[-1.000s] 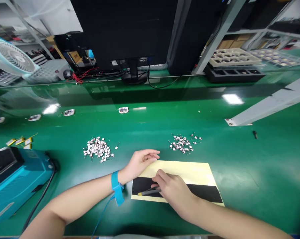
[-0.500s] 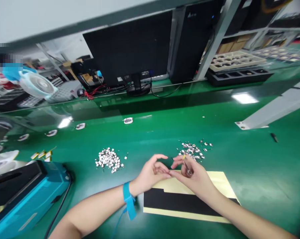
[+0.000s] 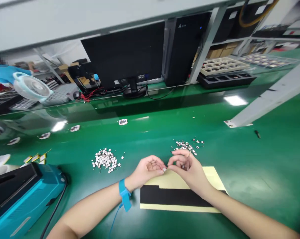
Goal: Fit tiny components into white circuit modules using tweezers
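Over a yellow sheet with a black strip (image 3: 174, 196), my two hands meet almost tip to tip. Thumb and fingers of my left hand (image 3: 148, 170) pinch a small white square part (image 3: 164, 169). My right hand (image 3: 189, 167) is closed, its thumb and index fingertips at that part's right side; whatever it grips is too small to make out. A thin object, partly hidden, lies across its curled fingers. Just behind my right hand is a pile of small white parts with dark leads (image 3: 184, 145). A larger pile of similar parts (image 3: 105, 160) lies left of my hands.
A blue wrist strap (image 3: 125, 195) with a cord is on my left wrist. A teal and black machine (image 3: 27, 199) stands at left. Oval white pieces (image 3: 123, 122) lie in a row farther back. Behind are a monitor (image 3: 127, 53) and a slanted metal post (image 3: 264, 96).
The view has shifted slightly. My left fingers have closed in and the white part now shows at their tips. My right hand's index finger has come down toward its thumb.
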### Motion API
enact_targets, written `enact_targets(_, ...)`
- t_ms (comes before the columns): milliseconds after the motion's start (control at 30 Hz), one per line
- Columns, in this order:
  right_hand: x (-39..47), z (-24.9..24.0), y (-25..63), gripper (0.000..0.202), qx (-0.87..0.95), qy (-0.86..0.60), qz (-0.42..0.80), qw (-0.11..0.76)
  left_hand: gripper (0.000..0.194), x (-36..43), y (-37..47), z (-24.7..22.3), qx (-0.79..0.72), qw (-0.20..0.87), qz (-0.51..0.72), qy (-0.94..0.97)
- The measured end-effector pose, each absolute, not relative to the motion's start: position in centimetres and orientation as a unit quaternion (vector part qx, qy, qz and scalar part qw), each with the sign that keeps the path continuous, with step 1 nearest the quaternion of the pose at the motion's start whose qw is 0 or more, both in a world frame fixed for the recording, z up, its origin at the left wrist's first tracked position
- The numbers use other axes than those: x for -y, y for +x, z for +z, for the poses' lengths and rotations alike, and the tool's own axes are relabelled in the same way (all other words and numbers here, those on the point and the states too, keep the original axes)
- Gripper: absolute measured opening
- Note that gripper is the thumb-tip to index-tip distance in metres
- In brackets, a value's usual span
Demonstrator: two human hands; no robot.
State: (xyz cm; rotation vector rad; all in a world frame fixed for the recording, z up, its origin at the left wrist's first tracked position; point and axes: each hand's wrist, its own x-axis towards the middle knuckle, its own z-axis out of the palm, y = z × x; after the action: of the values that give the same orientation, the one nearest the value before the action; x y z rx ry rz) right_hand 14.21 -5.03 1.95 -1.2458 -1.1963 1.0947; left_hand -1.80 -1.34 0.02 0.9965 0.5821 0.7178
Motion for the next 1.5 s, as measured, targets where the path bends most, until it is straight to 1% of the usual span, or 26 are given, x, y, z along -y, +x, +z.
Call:
enact_targets(167,5.3,1.8,13.8,0.03,0.498,-0.506,0.472,0.522,0.028,1.3,-1.7,-0.1,-0.27,0.776,0.322,0.47)
enact_targets(233,5.2,1.6,13.8,0.029,0.505,-0.506,0.472,0.516,0.027,1.2,-1.8,-0.1,-0.27,0.756,0.329,0.497)
enact_targets(300,5.0,1.3,14.0,0.031,0.511,-0.522,0.458,0.507,0.024,1.1,-1.8,-0.1,-0.284,0.704,0.349,0.55)
enact_targets(367,4.7,1.0,14.3,0.031,0.515,-0.553,0.439,0.487,0.02,1.2,-2.0,-0.1,-0.318,0.614,0.366,0.623)
enact_targets(433,4.4,0.8,14.6,0.027,0.525,-0.574,0.442,0.447,0.017,1.5,-2.1,-0.1,-0.352,0.515,0.365,0.691)
enact_targets(500,4.4,0.8,14.7,0.022,0.54,-0.567,0.477,0.401,0.015,1.8,-2.3,-0.2,-0.367,0.447,0.351,0.736)
enact_targets(600,4.7,0.9,14.5,0.02,0.562,-0.524,0.536,0.349,0.014,2.2,-2.4,-0.2,-0.365,0.4,0.341,0.769)
enact_targets(667,4.8,0.9,14.4,0.019,0.569,-0.506,0.555,0.335,0.013,2.3,-2.4,-0.3,-0.363,0.378,0.343,0.78)
enact_targets(967,5.0,0.4,14.0,0.017,0.537,-0.475,0.585,0.38,0.01,2.0,-2.5,-0.5,-0.352,0.291,0.366,0.811)
enact_targets(1133,5.1,0.3,13.6,0.018,0.527,-0.474,0.588,0.389,0.008,2.1,-2.5,-0.8,-0.364,0.255,0.352,0.824)
enact_targets(1500,5.2,0.0,13.3,0.018,0.499,-0.49,0.586,0.41,0.014,2.1,-2.2,-1.0,-0.336,0.176,0.395,0.836)
